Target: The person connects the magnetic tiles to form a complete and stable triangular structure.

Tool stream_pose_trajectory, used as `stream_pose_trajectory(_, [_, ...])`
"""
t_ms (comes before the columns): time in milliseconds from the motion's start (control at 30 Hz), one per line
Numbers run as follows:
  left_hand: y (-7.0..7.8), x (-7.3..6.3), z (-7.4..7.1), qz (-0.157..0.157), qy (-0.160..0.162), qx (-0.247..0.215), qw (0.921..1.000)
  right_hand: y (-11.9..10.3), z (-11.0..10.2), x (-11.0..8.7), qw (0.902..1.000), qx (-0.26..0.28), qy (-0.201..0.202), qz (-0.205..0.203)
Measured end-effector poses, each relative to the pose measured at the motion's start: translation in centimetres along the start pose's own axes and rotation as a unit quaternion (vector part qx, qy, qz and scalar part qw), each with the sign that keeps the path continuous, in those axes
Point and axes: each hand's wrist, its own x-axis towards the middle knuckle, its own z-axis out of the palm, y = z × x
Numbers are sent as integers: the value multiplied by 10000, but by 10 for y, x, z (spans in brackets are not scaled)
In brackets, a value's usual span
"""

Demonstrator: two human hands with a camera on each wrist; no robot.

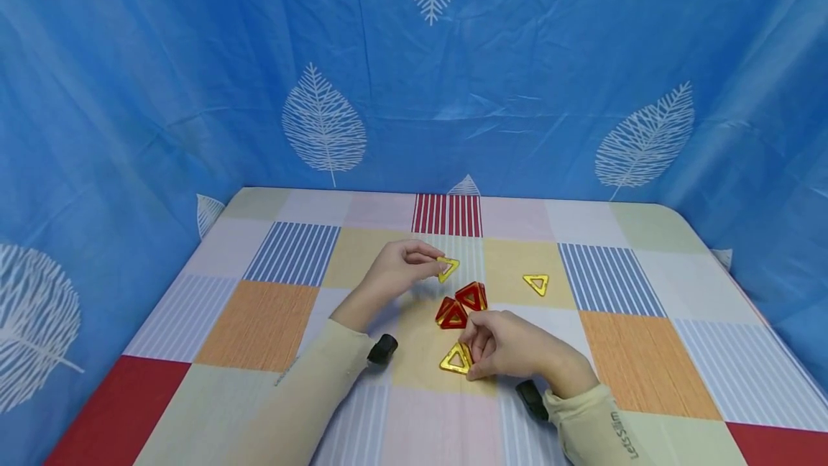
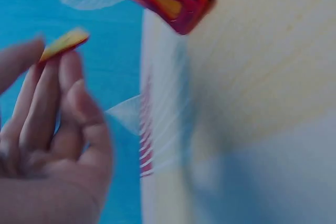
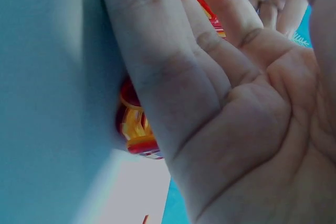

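Note:
My left hand [image 1: 404, 265] pinches a yellow triangular tile [image 1: 449, 269] between thumb and fingers, raised above the cloth. The left wrist view shows this tile [image 2: 65, 44] nearly edge-on at the fingertips. My right hand [image 1: 507, 344] grips a second yellow triangular tile [image 1: 456, 358] by its right side, nearer the front. Between the hands stand red triangular tiles joined into small pyramid shapes, one at the left [image 1: 451, 313] and one just behind it [image 1: 472, 296]. In the right wrist view the right fingers [image 3: 152, 40] hide most of a red and yellow piece [image 3: 137, 121].
Another yellow triangular tile [image 1: 535, 283] lies flat to the right of the red pieces. A patchwork-patterned cloth [image 1: 265, 326] covers the table. Behind and at both sides hangs a blue curtain [image 1: 491, 92] with white leaf prints. Each wrist carries a small black camera.

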Motion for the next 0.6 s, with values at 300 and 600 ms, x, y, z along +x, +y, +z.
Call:
stream_pose_trajectory(300, [-1, -41, 0, 267, -1779, 1088, 9777, 0, 0, 1, 9997, -182, 56, -163])
stream_pose_trajectory(600, [-3, -46, 18, 365, -2091, 1354, 9678, 2, 1, 0, 9996, -226, 87, -119])
